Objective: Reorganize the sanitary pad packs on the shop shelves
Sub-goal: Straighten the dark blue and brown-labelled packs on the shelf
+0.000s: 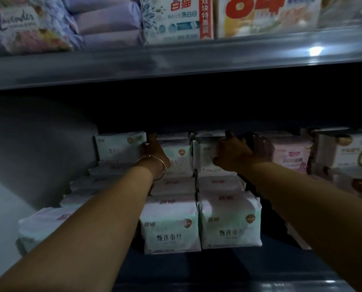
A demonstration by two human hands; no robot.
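The left hand [154, 151] reaches deep into the dim lower shelf. Its fingers slip into the gap between two white and green pad packs at the back, and they press on the middle back pack [177, 154]. It is too dark to tell if the fingers curl round the pack. A thin bangle [160, 165] sits on that wrist.

The right hand [233, 153] is just to the right of the middle back pack. It lies over the next back pack [205, 153], with its fingers curled over the pack's top and right edge and its thumb low on the front.

To the left of the middle back pack stands one more white and green pack [119, 147]. In front of the middle back pack, more of the same packs run toward the shelf edge, and the front two [169, 226] [228, 220] stand side by side, touching. Far to the right of the middle back pack are pink packs [291, 154].

Above the middle back pack is the grey upper shelf [176, 66]. On it sit a lavender pack [24, 26] and boxes with red print [266, 15].
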